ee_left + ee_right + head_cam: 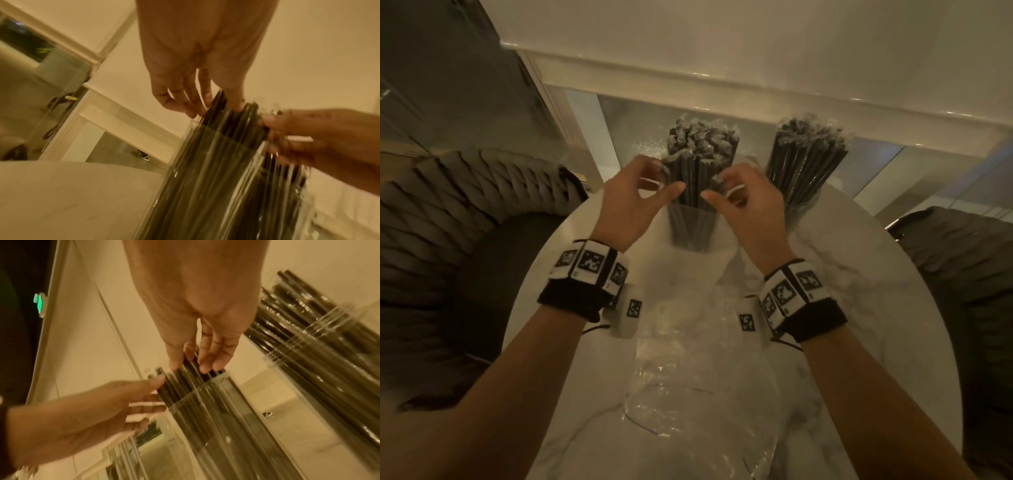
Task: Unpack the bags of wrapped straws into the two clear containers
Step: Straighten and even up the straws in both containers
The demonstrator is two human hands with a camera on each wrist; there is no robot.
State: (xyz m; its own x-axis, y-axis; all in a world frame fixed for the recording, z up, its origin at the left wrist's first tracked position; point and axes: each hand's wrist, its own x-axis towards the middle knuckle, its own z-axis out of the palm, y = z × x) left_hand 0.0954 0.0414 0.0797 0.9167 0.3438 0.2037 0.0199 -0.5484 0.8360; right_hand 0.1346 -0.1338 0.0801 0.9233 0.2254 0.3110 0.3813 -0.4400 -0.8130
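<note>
1. The near tall clear plastic container [690, 228] stood upright on the white marble-patterned round desk [859, 281], packed with dark straws in clear wrappers [700, 147]; their long axis ran vertical and the tops rose well above the rim.
2. The left hand [635, 198] and right hand [746, 202] flanked this bundle, about equally near. Both had loosely curled, part-open fingers; the fingertips touched the straws just above the rim, clamping nothing that I could see.
3. A 2nd clear container of wrapped dark straws [808, 161] stood to the right, apart from the hands.
4. An empty crumpled clear plastic bag [688, 377] lay on the desk nearer the person.
5. Both wrist views were blurred; the container bases and the exact finger contact were hard to make out.
</note>
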